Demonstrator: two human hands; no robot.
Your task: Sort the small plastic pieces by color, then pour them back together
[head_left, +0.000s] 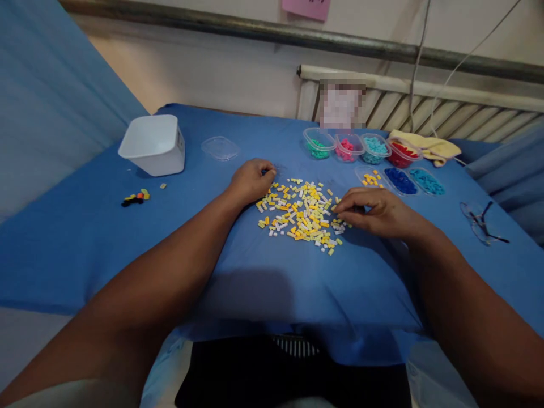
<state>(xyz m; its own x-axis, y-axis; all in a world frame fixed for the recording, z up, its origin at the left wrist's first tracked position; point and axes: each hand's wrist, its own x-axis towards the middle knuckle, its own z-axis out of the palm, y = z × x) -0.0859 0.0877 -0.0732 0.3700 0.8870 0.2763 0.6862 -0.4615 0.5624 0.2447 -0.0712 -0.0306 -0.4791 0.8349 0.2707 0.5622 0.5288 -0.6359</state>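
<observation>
A loose pile of small building bricks (312, 212) in yellow, orange, pale green and white is spread over the blue cloth. At the pile's upper left edge rests my left hand (251, 181), its fingers curled and the thumb near the index finger; whatever is between them is hidden. My right hand (376, 211) reaches in from the other side, thumb and fingertips close together at the pile's right edge, touching or just above the bricks. What its pinch holds is too small to make out. A clear tub of orange bricks (372, 179) stands just behind that hand.
Clear tubs of green bricks (317, 149), pink bricks (347, 149), light blue bricks (374, 146) and red bricks (402, 152) line the back. Dark blue bricks (400, 180) sit nearer. Left are a white bin (157, 156), a clear lid (220, 148) and dark bricks (135, 198); glasses (483, 224) lie right.
</observation>
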